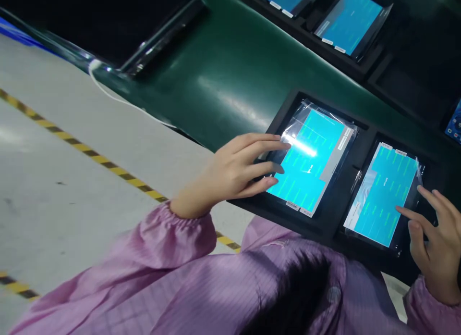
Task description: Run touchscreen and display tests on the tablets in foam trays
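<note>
Two lit tablets lie side by side in a black foam tray [326, 224]. My left hand [241, 169] reaches over the near edge of the left tablet [306, 157], fingers spread, fingertips at its screen. Clear film covers that tablet, and small white labels stick to it. My right hand [437, 234] is at the right tablet [385, 195], its index finger extended to the cyan screen and the other fingers apart. Both screens show cyan fields with rows of small text, too small to read. Neither hand grips anything.
Behind, on the green table [230, 80], another black tray holds more lit tablets, one of them a tablet [349, 22] under film. A dark flat panel [90, 22] lies at the upper left, near a white cable [111, 95]. Yellow-black tape [104, 162] crosses the floor.
</note>
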Demonstrator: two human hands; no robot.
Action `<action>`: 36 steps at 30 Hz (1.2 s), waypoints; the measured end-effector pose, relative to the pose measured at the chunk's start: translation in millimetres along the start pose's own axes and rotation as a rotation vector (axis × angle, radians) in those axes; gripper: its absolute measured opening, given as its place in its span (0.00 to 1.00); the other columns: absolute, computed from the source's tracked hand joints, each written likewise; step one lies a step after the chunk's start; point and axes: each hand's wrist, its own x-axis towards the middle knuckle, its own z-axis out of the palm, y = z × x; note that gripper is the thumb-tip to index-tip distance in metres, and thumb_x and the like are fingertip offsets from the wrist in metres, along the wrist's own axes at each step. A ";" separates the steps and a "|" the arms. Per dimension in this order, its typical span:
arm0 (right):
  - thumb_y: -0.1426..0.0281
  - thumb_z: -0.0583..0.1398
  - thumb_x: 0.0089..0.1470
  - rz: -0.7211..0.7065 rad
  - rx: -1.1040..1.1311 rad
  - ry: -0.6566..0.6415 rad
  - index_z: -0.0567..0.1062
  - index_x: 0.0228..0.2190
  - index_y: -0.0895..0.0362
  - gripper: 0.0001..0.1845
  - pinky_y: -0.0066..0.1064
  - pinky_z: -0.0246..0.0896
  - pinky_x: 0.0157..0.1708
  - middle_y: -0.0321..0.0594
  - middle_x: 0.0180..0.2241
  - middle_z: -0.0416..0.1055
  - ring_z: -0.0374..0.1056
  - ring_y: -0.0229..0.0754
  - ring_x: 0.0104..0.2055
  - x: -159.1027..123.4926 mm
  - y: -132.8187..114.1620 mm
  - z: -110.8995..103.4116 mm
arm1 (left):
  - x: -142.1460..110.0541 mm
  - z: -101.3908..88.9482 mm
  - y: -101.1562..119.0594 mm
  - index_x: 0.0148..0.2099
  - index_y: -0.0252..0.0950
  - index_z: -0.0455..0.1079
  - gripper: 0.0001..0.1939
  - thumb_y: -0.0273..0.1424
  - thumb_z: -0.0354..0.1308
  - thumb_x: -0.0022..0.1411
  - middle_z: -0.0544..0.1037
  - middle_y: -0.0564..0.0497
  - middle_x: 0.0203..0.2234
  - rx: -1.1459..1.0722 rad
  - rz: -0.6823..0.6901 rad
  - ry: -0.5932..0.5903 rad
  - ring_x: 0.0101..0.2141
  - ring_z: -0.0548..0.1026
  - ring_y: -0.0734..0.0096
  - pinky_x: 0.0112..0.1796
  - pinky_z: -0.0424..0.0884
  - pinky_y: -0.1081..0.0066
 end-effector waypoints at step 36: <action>0.57 0.58 0.65 -0.278 0.128 0.047 0.59 0.72 0.33 0.37 0.56 0.72 0.57 0.36 0.71 0.61 0.71 0.61 0.61 -26.2 -21.5 39.8 | 58.6 31.8 26.6 0.68 0.40 0.68 0.23 0.42 0.44 0.82 0.59 0.35 0.74 0.034 -0.166 -0.110 0.71 0.61 0.41 0.67 0.62 0.39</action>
